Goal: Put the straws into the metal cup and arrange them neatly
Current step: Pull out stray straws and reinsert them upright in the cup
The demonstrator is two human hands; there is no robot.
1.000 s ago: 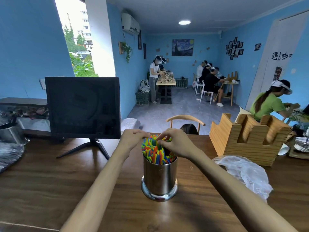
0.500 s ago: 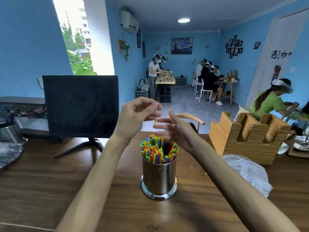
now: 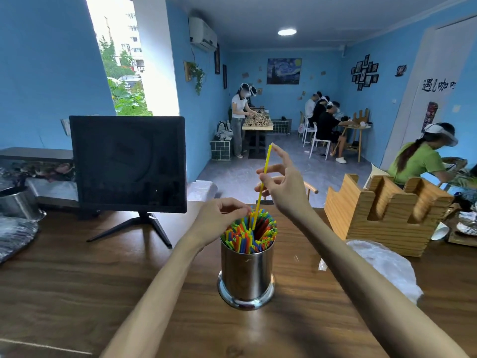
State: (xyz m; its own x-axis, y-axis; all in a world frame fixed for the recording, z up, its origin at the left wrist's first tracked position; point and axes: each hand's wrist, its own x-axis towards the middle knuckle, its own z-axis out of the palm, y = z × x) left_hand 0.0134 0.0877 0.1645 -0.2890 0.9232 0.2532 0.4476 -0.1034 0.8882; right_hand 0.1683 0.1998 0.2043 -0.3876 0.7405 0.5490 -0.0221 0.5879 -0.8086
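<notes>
A shiny metal cup [image 3: 246, 275] stands on the wooden table, packed with several upright coloured straws [image 3: 242, 237]. One long yellow straw [image 3: 265, 164] rises from the bundle, its lower end among the others. My right hand [image 3: 286, 187] pinches it at mid-length, with the index finger reaching up to its top end. My left hand [image 3: 219, 218] sits at the cup's upper left with its fingers curled. Its fingertips are at the straw tops close to the yellow straw's lower part, and whether they pinch anything is unclear.
A black monitor [image 3: 129, 161] on a stand is at the back left. A wooden slotted holder [image 3: 387, 210] stands at the right, with a crumpled clear plastic bag [image 3: 382, 267] in front of it. A metal pot [image 3: 18, 202] sits far left. Several people work at tables behind.
Both hands left the straw tops and rose above the cup, the left pinching a yellow straw. Now the right hand holds that straw upright in the bundle and the left has dropped to the rim.
</notes>
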